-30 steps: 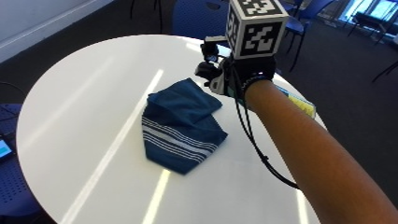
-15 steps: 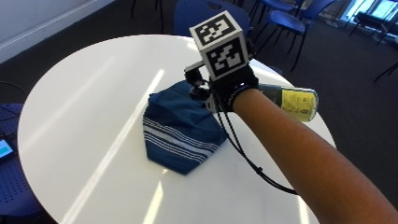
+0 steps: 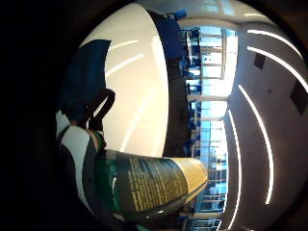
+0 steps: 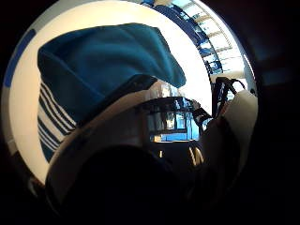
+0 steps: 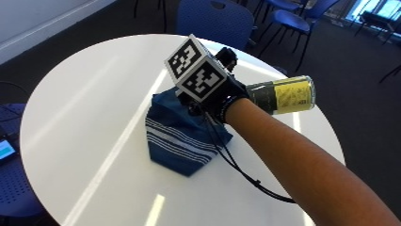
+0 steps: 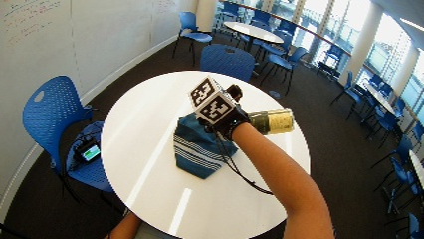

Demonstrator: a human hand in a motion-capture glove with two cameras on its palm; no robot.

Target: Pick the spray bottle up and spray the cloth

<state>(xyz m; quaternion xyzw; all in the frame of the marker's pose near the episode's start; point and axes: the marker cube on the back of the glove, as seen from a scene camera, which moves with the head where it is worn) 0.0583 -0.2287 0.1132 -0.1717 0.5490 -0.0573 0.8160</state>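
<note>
Above the middle of the round white table (image 5: 81,108), in the outside view, the gloved right hand (image 5: 222,96) grips the spray bottle (image 5: 282,95), lifted and lying sideways over the folded blue striped cloth (image 5: 179,141). Pickup looks done; spraying calls for aiming the nozzle down. The wide outside view shows blue chairs (image 6: 228,59) around, nothing blocking. In the palm views the bottle's label (image 3: 154,183) sits close, the cloth (image 4: 103,65) below.

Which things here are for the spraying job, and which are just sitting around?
For the job:
gloved right hand, holding the spray bottle over the table
blue striped cloth

Just around:
white round table
blue chair
</note>
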